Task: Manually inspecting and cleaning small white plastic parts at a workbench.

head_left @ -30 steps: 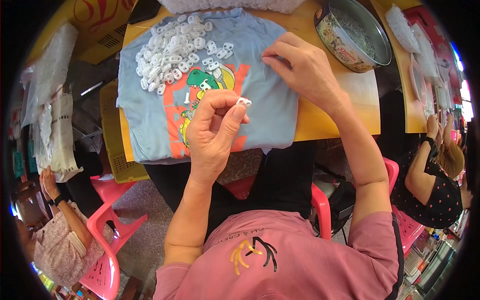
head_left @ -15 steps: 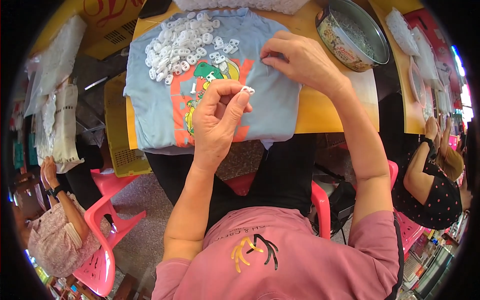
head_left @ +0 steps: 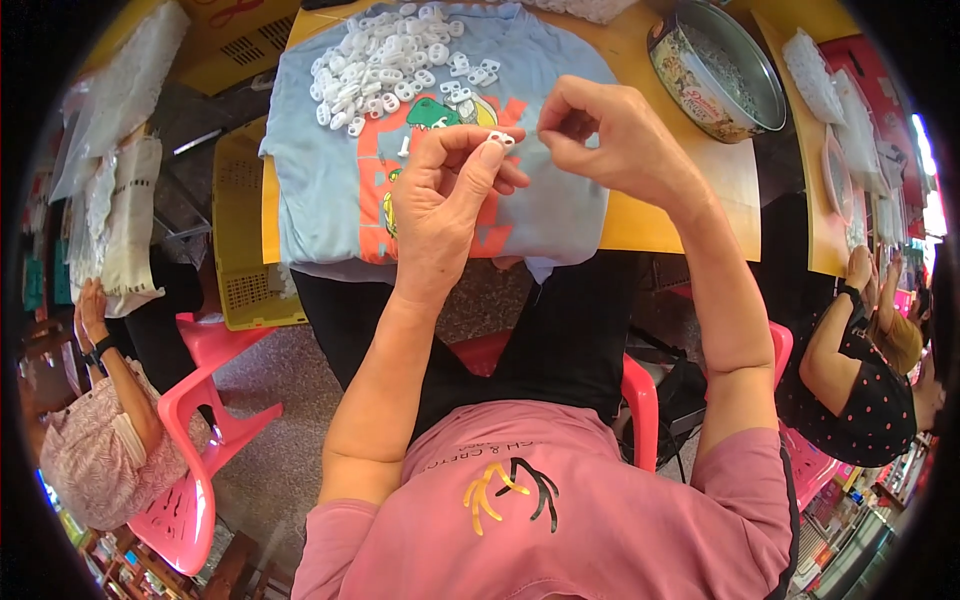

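My left hand (head_left: 445, 195) pinches a small white two-holed plastic piece (head_left: 503, 139) between thumb and fingertips, above a folded light-blue T-shirt (head_left: 320, 190). Just right of that piece is my right hand (head_left: 630, 140), its thumb and fingers pressed together; whatever they hold is too small or hidden to name. A heap of similar white two-holed pieces (head_left: 378, 65) lies on the far left part of the shirt, with several loose ones (head_left: 475, 72) beside it. An orange print with a green dinosaur (head_left: 430, 112) is partly covered by my left hand.
A round tin (head_left: 705, 95) of small clear bits stands at the back right of the yellow table (head_left: 690, 215). A yellow crate (head_left: 240, 230) is left of the table. People sit on both sides, near pink chairs (head_left: 185, 480). Bubble wrap (head_left: 585, 8) lies at the far edge.
My right hand has lifted off the shirt and its pinched fingertips are nearer the white piece. My left hand still holds the piece, now turned so its holes show. The whole view has shifted slightly.
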The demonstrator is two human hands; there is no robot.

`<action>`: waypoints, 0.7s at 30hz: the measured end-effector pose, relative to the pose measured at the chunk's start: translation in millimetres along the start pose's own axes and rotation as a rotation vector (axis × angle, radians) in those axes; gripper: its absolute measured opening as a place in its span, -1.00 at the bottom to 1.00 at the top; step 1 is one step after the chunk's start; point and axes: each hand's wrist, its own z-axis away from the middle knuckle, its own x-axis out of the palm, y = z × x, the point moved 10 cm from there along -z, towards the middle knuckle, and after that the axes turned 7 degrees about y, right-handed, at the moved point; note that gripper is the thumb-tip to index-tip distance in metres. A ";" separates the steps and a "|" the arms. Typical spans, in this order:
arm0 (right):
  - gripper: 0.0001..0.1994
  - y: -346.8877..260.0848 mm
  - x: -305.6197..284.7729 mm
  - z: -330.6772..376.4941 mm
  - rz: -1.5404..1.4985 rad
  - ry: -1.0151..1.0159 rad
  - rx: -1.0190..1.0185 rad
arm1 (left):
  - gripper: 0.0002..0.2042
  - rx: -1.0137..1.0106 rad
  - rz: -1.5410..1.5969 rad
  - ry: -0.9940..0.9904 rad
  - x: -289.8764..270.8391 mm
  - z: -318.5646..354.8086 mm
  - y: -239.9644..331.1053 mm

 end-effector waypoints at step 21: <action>-0.81 23.4 28.0 18.1 -0.564 0.242 0.263 | -0.87 -0.043 0.133 0.027 -4.6 -3.0 -0.5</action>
